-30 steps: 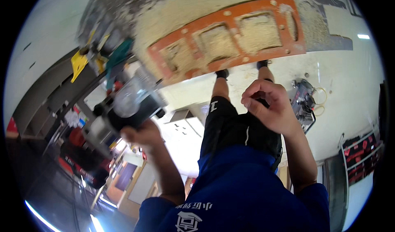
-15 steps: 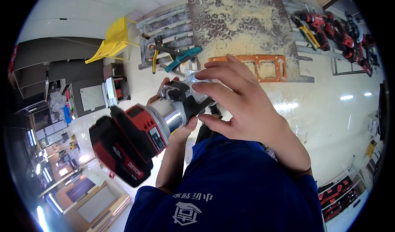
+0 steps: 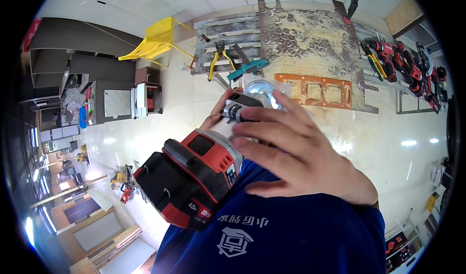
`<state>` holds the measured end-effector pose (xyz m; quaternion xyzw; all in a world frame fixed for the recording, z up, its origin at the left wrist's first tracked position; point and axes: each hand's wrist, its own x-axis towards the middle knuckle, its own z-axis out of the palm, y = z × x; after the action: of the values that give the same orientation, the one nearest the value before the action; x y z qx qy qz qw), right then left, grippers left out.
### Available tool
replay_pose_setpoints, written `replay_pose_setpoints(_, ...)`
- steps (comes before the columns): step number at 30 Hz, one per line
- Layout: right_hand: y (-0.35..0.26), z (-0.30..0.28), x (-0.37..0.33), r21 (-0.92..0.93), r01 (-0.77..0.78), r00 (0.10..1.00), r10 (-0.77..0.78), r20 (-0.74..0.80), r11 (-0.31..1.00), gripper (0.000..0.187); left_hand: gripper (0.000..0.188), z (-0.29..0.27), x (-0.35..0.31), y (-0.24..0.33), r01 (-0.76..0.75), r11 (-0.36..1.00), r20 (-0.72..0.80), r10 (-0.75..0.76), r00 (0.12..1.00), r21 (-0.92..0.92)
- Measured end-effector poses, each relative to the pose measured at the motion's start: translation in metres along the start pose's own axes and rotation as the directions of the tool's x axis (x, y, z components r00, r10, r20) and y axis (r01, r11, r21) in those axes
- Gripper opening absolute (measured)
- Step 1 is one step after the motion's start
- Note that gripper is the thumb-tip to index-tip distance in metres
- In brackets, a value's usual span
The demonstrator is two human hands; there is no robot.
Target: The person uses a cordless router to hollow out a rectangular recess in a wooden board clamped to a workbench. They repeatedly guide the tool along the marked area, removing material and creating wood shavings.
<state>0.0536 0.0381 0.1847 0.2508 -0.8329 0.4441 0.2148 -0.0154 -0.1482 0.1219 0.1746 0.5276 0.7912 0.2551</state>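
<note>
A red and black cordless trim router [image 3: 213, 152] is tilted in front of my chest, its battery end toward the lower left. My left hand [image 3: 219, 111] grips the router's silver body from the far side; most of that hand is hidden behind the tool. A bluish-white glow shows in the clear base [image 3: 262, 90] at its upper end. My right hand [image 3: 306, 155] is open over the right side of the router, fingers apart and slightly blurred. Its fingertips overlap the black clamp part in view, and whether they touch it I cannot tell.
Beyond the router stands a slatted bench with a dusty brown board [image 3: 310, 41], an orange template [image 3: 314, 90], a teal clamp [image 3: 248, 69] and yellow-handled pliers [image 3: 221, 60]. Several red power tools [image 3: 388, 58] lie at the right. A yellow chair [image 3: 158, 38] stands far left.
The router has turned, showing more of its battery end and the glow in its base. My right hand has moved down from the base toward the tool's middle. The whole view has shifted.
</note>
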Motion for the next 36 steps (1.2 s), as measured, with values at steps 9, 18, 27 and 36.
replay_pose_setpoints(9,-0.008,0.038,0.007,-0.061,0.222,0.953,-0.229,-0.198,0.973,0.039,0.061,0.009,-0.002,0.023,0.141,0.887,-0.003,-0.159,0.987,-0.439)
replay_pose_setpoints(18,-0.004,0.02,-0.028,0.026,0.234,0.927,-0.215,-0.307,0.972,0.037,0.067,0.01,0.004,0.0,-0.063,0.976,-0.284,0.001,0.959,-0.209)
replay_pose_setpoints(27,0.001,0.041,-0.051,0.971,-0.239,0.77,0.614,0.175,0.023,0.08,0.071,0.021,0.04,-0.032,-0.603,0.714,-0.098,0.67,0.736,0.356)
replay_pose_setpoints(36,0.005,0.023,-0.043,0.928,-0.31,0.719,0.69,0.088,0.204,0.098,0.064,0.012,0.04,-0.055,-0.523,0.735,-0.135,0.626,0.768,0.432)
